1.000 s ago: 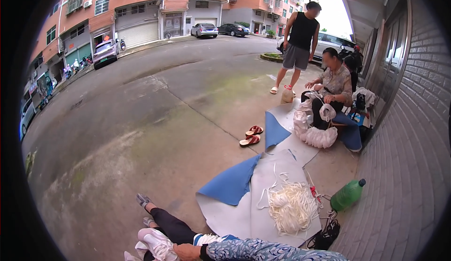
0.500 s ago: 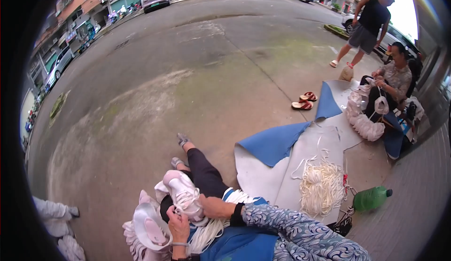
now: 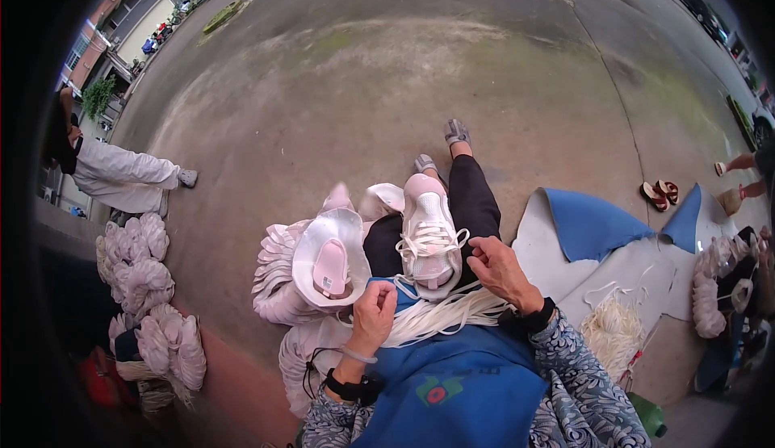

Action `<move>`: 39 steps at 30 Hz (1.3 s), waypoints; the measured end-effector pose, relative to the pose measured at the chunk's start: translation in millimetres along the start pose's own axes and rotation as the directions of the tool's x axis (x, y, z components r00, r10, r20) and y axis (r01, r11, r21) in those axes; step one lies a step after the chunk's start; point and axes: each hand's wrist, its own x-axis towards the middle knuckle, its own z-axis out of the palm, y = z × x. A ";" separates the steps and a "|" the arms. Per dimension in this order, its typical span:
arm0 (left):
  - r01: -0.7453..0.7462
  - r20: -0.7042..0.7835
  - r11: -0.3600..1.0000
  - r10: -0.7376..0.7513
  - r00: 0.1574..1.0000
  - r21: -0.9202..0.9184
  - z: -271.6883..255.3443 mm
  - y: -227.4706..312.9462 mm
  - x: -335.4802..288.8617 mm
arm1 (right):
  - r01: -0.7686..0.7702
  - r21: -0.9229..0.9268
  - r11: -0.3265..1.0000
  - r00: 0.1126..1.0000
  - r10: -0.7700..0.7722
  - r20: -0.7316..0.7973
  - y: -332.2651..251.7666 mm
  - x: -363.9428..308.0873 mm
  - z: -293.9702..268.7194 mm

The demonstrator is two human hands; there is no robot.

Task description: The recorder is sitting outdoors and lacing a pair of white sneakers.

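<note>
Shoelaces (image 3: 428,242) are being threaded on a pale pink sneaker (image 3: 429,234) that is propped on the person's lap, toe pointing away. Compared with half a second ago, the view has been tipped down from the street onto the lap, and both hands have been brought to the shoe, so lacing appears to be in hand. The left hand (image 3: 373,315) is closed around a lace end just below the heel; the right hand (image 3: 499,269) is pinched on a lace beside the shoe. One bundle of white laces (image 3: 452,319) lies across the blue apron (image 3: 452,387). One more sneaker (image 3: 329,261) is seen beside it, sole inward, with stacks of pink shoes (image 3: 149,303) at the left.
</note>
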 end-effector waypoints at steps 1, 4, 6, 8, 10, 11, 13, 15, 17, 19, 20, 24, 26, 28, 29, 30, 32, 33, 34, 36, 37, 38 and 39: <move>0.007 -0.005 1.000 -0.007 1.000 -0.009 13.3 1.8 7.3 | 0.028 -0.040 0.999 0.999 -0.029 -0.021 0.7 -1.0 0.9; -0.183 -0.102 0.978 0.193 0.976 0.104 36.0 4.8 25.8 | 0.015 -0.059 0.998 1.000 -0.014 0.005 0.1 -9.0 -3.0; -0.200 -0.089 0.967 0.215 0.973 0.156 39.3 4.0 29.8 | 0.020 -0.081 0.997 1.000 -0.019 0.015 -0.6 -11.8 -7.3; -0.194 -0.063 0.971 0.204 0.977 0.143 35.5 1.1 29.3 | -0.060 -0.085 0.995 0.998 0.062 0.019 -2.0 -12.8 -8.3; -0.183 -0.035 0.974 0.189 0.981 0.133 31.5 -2.3 25.5 | 0.021 -0.070 0.997 1.000 -0.020 0.013 -3.8 -11.2 -4.7; -0.203 -0.015 0.967 0.208 0.978 0.156 30.1 -4.0 23.5 | 0.046 -0.083 0.996 0.999 -0.045 0.018 -4.6 -9.7 -1.8; -0.212 -0.009 0.960 0.217 0.976 0.181 28.4 -6.5 20.4 | 0.104 -0.070 0.992 0.995 -0.103 0.020 -7.1 -7.1 3.8; -0.185 -0.015 0.969 0.190 0.982 0.166 28.0 -7.5 19.8 | 0.138 -0.068 0.988 0.990 -0.137 0.026 -10.4 -5.3 7.4; -0.178 -0.024 0.972 0.184 0.983 0.152 28.7 -7.7 22.3 | 0.189 -0.093 0.978 0.980 -0.182 0.075 -12.8 -4.7 7.5; -0.374 0.032 0.846 0.392 0.919 0.381 29.2 -7.7 25.6 | 0.195 -0.110 0.975 0.975 -0.180 0.129 -14.4 -6.2 6.9; -0.370 0.031 0.850 0.387 0.921 0.374 29.8 -7.6 27.3 | 0.182 -0.136 0.974 0.970 -0.155 0.186 -14.8 -7.1 6.9; -0.354 0.060 0.856 0.359 0.931 0.376 27.5 -7.7 34.2 | 0.140 -0.189 0.972 0.982 -0.112 0.155 -14.5 -7.5 12.7; -0.354 0.063 0.865 0.356 0.933 0.356 26.6 -6.9 33.2 | 0.098 -0.235 0.967 0.984 -0.059 0.168 -13.7 -5.0 15.9; -0.318 0.031 0.886 0.327 0.944 0.336 27.4 -5.5 30.5 | 0.105 -0.256 0.961 0.982 -0.059 0.178 -14.9 -4.7 22.1; -0.316 0.013 0.895 0.329 0.944 0.315 28.5 -4.7 29.6 | 0.102 -0.288 0.952 0.987 -0.060 0.148 -15.8 -3.6 25.1; -0.330 -0.009 0.885 0.352 0.936 0.329 30.1 -4.0 28.9 | 0.144 -0.287 0.947 0.985 -0.111 0.129 -16.4 -2.5 27.9; -0.326 -0.027 0.881 0.356 0.934 0.343 32.8 -3.2 28.7 | 0.181 -0.287 0.941 0.975 -0.133 0.181 -17.5 -0.5 31.8; -0.341 -0.019 0.872 0.371 0.929 0.352 33.4 -3.2 28.8 | 0.176 -0.289 0.941 0.970 -0.116 0.212 -17.7 0.2 33.1; -0.353 -0.020 0.862 0.386 0.922 0.363 33.0 -3.5 29.8 | 0.227 -0.270 0.936 0.967 -0.183 0.178 -17.9 0.8 35.9; -0.378 -0.006 0.851 0.408 0.913 0.363 31.4 -4.1 31.5 | 0.277 -0.289 0.916 0.948 -0.212 0.238 -16.9 3.1 37.5; -0.403 0.014 0.838 0.428 0.904 0.368 30.6 -4.1 33.2 | 0.325 -0.304 0.895 0.927 -0.239 0.288 -16.3 4.7 38.0; -0.407 0.005 0.836 0.436 0.900 0.367 28.9 -4.0 35.3 | 0.328 -0.308 0.893 0.927 -0.241 0.287 -15.9 6.1 38.0; -0.397 0.000 0.849 0.424 0.906 0.349 27.5 -3.4 38.4 | 0.360 -0.346 0.866 0.907 -0.239 0.346 -15.5 8.9 38.2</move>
